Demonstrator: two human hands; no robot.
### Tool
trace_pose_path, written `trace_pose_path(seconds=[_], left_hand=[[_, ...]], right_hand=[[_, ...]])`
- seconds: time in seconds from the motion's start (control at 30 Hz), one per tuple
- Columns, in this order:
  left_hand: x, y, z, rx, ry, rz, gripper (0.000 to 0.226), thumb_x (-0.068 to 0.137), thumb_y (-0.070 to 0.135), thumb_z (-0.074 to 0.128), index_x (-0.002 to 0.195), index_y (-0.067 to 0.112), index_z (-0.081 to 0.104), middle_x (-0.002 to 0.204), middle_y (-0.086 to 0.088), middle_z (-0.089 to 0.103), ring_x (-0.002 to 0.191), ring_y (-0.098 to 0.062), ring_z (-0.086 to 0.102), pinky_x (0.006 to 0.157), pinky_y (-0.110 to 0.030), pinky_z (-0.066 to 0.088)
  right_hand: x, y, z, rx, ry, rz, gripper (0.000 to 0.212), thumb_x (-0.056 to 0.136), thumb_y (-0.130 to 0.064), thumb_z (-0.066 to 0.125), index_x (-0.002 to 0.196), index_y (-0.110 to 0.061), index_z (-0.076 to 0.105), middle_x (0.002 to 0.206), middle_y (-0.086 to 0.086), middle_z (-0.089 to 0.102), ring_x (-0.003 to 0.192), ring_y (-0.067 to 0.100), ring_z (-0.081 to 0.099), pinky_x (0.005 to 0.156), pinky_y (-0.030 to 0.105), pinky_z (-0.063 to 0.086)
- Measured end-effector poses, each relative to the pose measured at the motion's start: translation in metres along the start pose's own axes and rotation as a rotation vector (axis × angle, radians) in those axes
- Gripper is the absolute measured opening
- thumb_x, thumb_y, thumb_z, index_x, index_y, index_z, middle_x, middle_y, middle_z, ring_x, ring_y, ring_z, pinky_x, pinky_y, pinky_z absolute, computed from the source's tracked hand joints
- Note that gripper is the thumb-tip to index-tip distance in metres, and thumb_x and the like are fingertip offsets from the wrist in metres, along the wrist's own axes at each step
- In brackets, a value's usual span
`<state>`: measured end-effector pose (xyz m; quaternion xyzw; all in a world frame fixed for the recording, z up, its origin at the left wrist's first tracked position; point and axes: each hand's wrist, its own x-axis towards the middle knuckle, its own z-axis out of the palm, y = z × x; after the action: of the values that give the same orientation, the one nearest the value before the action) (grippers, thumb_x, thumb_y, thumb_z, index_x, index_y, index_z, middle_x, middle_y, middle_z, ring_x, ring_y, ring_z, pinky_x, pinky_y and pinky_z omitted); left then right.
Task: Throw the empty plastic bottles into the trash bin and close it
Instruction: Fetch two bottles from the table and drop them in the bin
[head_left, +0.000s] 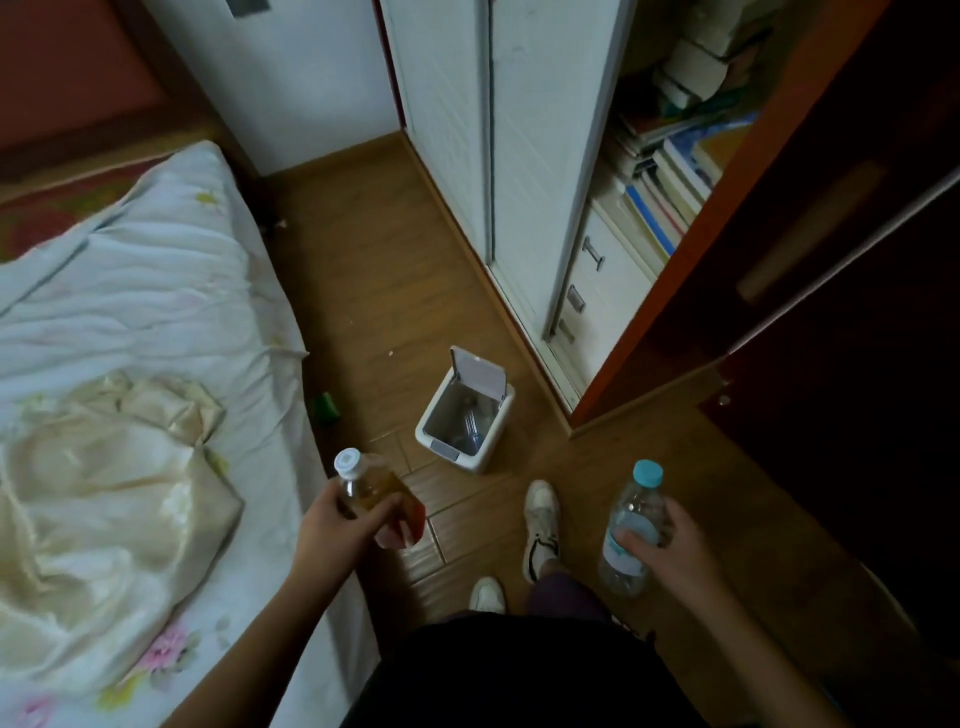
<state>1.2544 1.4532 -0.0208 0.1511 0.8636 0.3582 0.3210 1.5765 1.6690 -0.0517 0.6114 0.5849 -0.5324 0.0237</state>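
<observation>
A small white trash bin stands on the wooden floor ahead of me, its lid tipped up and open. A clear plastic bottle lies inside it. My left hand grips a clear bottle with a white cap and red label, held left of and nearer than the bin. My right hand grips a clear bottle with a light blue cap, held to the bin's right and closer to me.
A bed with a white floral sheet and a cream cloth fills the left. A white wardrobe and open shelves of books stand behind the bin. A dark wooden door is at right. My white shoes are on the floor.
</observation>
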Motion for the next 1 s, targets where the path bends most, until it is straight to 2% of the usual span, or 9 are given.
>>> trace_pose_path(seconds=[0.13,0.27,0.4,0.5,0.6,0.73,0.87,0.93,1.0], left_hand=[[0.035,0.022,0.002,-0.024,0.061,-0.051,0.045,0.079,0.030,0.084,0.119,0.017,0.066,0.105,0.001,0.075,0.092,-0.008,0.069,0.070,-0.014,0.047],[0.066,0.038,0.008,-0.056,0.146,-0.138,0.043,0.078,0.032,0.084,0.116,0.018,0.068,0.102,0.002,0.077,0.092,-0.012,0.072,0.079,-0.028,0.057],[0.098,0.052,0.022,-0.102,0.183,-0.204,0.048,0.075,0.036,0.085,0.116,0.018,0.068,0.101,0.001,0.076,0.091,-0.010,0.070,0.075,-0.023,0.052],[0.125,0.051,0.033,-0.127,0.180,-0.243,0.068,0.061,0.059,0.081,0.116,0.022,0.067,0.101,0.005,0.075,0.093,-0.010,0.070,0.076,-0.024,0.054],[0.153,0.035,0.049,-0.142,0.146,-0.276,0.058,0.067,0.050,0.086,0.114,0.027,0.064,0.100,0.008,0.074,0.091,-0.007,0.071,0.074,-0.021,0.054],[0.200,-0.005,0.078,-0.138,0.105,-0.302,0.063,0.063,0.051,0.089,0.116,0.031,0.062,0.106,0.006,0.073,0.095,-0.010,0.071,0.077,-0.023,0.057],[0.250,-0.054,0.110,-0.164,0.080,-0.319,0.064,0.063,0.054,0.087,0.116,0.030,0.063,0.107,0.004,0.074,0.095,-0.010,0.072,0.084,-0.033,0.061],[0.271,-0.073,0.127,-0.187,0.079,-0.315,0.058,0.068,0.045,0.087,0.117,0.027,0.062,0.105,0.006,0.073,0.094,-0.007,0.071,0.083,-0.029,0.059],[0.289,-0.091,0.144,-0.210,0.081,-0.290,0.062,0.071,0.037,0.088,0.122,0.028,0.054,0.106,0.013,0.068,0.095,-0.001,0.066,0.079,-0.021,0.055]], right_hand=[[0.056,-0.051,-0.001,-0.021,-0.108,-0.048,0.091,0.061,-0.053,0.084,0.140,-0.026,0.047,0.127,-0.002,0.062,0.113,0.020,0.063,0.092,0.047,0.058],[0.111,-0.098,0.008,-0.049,-0.228,-0.118,0.121,0.032,-0.085,0.070,0.137,-0.030,0.048,0.123,-0.007,0.063,0.112,0.017,0.063,0.090,0.043,0.059],[0.158,-0.145,0.030,-0.108,-0.364,-0.172,0.111,0.041,-0.081,0.072,0.138,-0.032,0.047,0.129,-0.008,0.061,0.117,0.016,0.062,0.090,0.041,0.060],[0.194,-0.166,0.054,-0.176,-0.413,-0.188,0.109,0.043,-0.082,0.070,0.137,-0.034,0.048,0.129,-0.010,0.060,0.117,0.014,0.061,0.090,0.041,0.060],[0.221,-0.178,0.081,-0.219,-0.426,-0.165,0.099,0.050,-0.072,0.074,0.137,-0.032,0.049,0.122,-0.012,0.060,0.115,0.014,0.061,0.090,0.040,0.059],[0.259,-0.165,0.126,-0.287,-0.438,-0.084,0.073,0.080,-0.031,0.079,0.143,-0.027,0.043,0.120,-0.010,0.057,0.118,0.016,0.058,0.086,0.028,0.055],[0.302,-0.139,0.172,-0.310,-0.387,-0.110,0.073,0.082,-0.027,0.077,0.145,-0.027,0.039,0.142,-0.001,0.053,0.126,0.018,0.055,0.086,0.027,0.053],[0.323,-0.123,0.193,-0.274,-0.354,-0.116,0.072,0.082,-0.026,0.077,0.145,-0.025,0.041,0.140,-0.003,0.054,0.118,0.008,0.054,0.075,0.014,0.049],[0.340,-0.107,0.214,-0.237,-0.315,-0.124,0.071,0.080,-0.028,0.079,0.142,-0.024,0.045,0.137,-0.004,0.057,0.116,0.007,0.057,0.072,0.013,0.050]])
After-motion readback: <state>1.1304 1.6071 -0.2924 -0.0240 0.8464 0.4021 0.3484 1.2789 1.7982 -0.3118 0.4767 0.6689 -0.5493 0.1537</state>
